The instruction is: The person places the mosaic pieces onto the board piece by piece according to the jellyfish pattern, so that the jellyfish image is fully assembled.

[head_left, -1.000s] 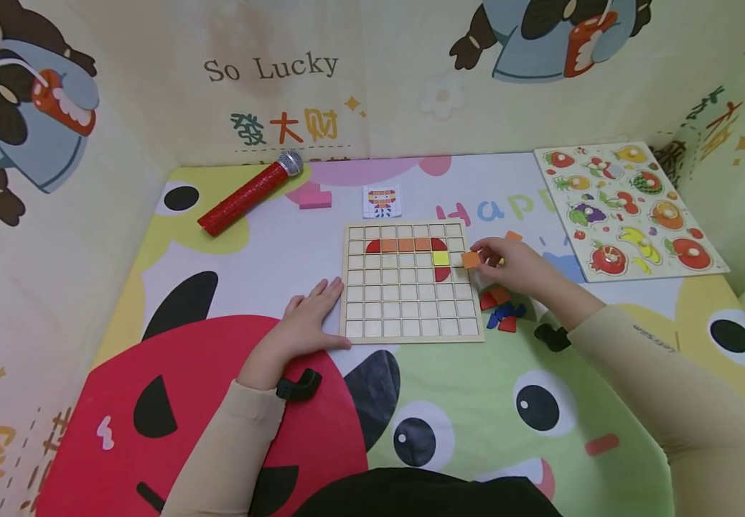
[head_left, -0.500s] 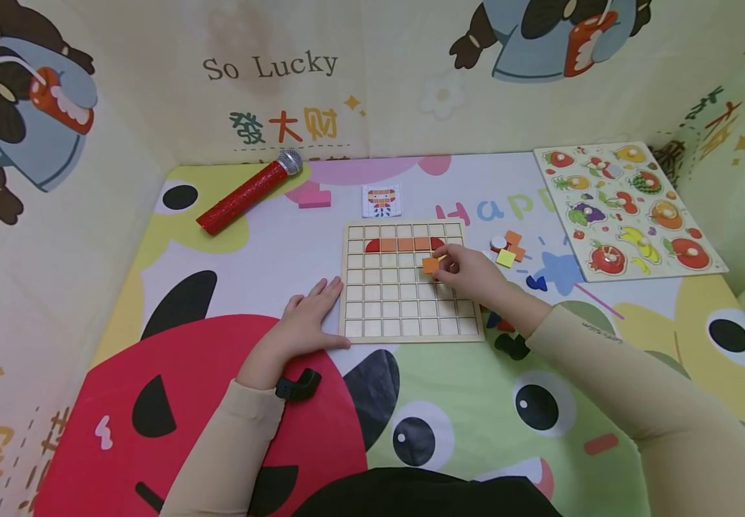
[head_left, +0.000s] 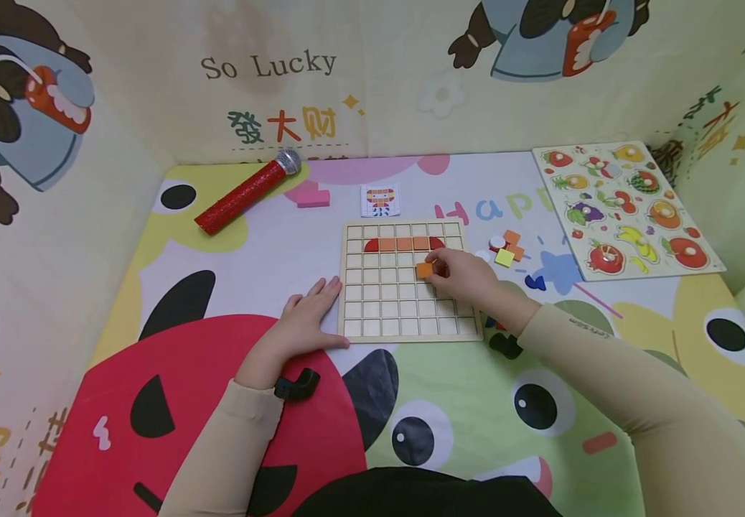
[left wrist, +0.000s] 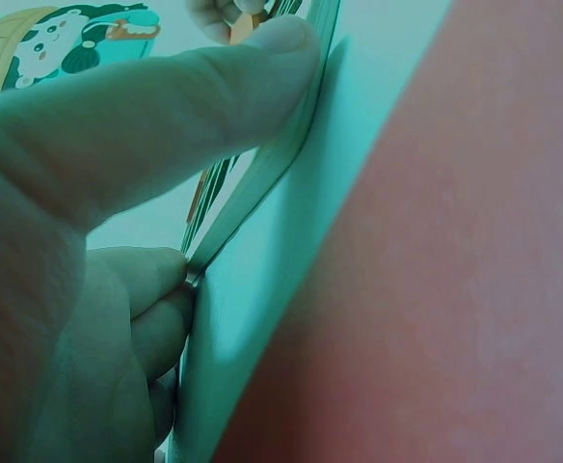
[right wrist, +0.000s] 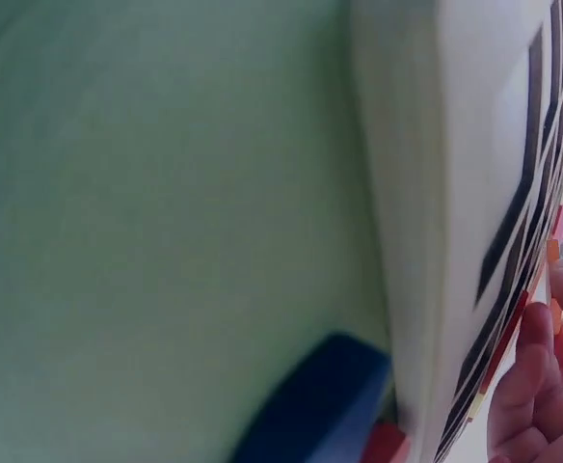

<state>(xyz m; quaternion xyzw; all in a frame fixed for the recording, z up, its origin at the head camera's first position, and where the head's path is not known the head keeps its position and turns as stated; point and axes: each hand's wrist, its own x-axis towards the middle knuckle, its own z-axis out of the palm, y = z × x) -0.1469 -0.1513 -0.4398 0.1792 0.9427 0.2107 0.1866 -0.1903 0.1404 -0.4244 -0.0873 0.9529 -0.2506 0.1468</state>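
A wooden grid board (head_left: 379, 340) lies in the middle of the table. Its second row from the back bears orange square tiles (head_left: 405, 244) with a red rounded tile (head_left: 371, 245) at the left end and another at the right. My right hand (head_left: 466, 276) pinches an orange square tile (head_left: 423, 271) between thumb and fingers, over the grid just below that row. The hand covers the cells on the right side. Against the board's left edge rests my left hand (head_left: 308, 323), fingers spread, thumb at the near corner; in the left wrist view the thumb (left wrist: 214, 106) lies along the board's edge.
Loose orange, yellow and white tiles (head_left: 504, 256) and a blue piece (head_left: 535, 283) lie right of the board. Behind it are a pattern card (head_left: 381, 201), pink blocks (head_left: 314, 199) and a red microphone (head_left: 246, 194). A fruit puzzle board (head_left: 631, 212) sits back right.
My right hand has carried the orange tile leftward from beside the board's right edge to over the grid, then slightly farther left. My left hand has stayed in place.
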